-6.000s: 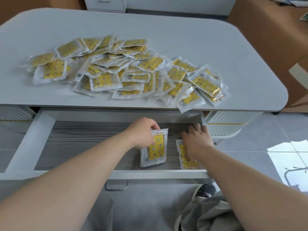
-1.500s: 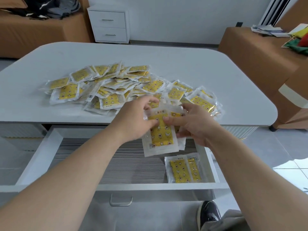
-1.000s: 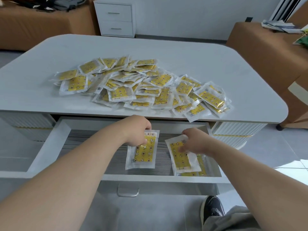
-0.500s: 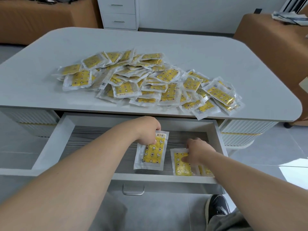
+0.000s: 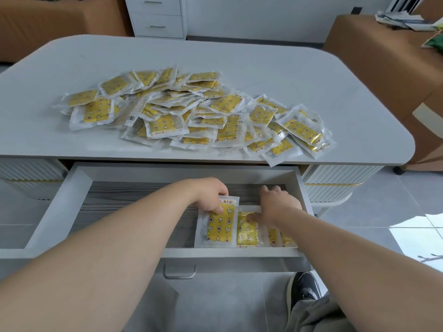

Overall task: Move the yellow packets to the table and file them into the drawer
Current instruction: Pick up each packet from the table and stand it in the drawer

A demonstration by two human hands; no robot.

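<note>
A heap of several yellow packets (image 5: 191,111) in clear wrap lies spread across the grey table (image 5: 311,75). Below its front edge the drawer (image 5: 72,195) stands pulled out, showing a grey wood-grain floor. My left hand (image 5: 211,195) grips the top of one yellow packet (image 5: 220,226) and holds it against the drawer floor. To its right my right hand (image 5: 279,204) rests with spread fingers on a second packet (image 5: 247,232) that lies over other packets (image 5: 275,237) in the drawer's right front corner.
The drawer's metal handle (image 5: 179,271) hangs below its front panel. A white cabinet (image 5: 155,15) stands behind the table. Brown furniture (image 5: 383,51) with papers flanks the right side. My shoe (image 5: 303,288) is on the tiled floor.
Both hands carried packets from above the table edge down into the drawer. The left packet now sits beside the right one, and my right hand has spread flat on its packet.
</note>
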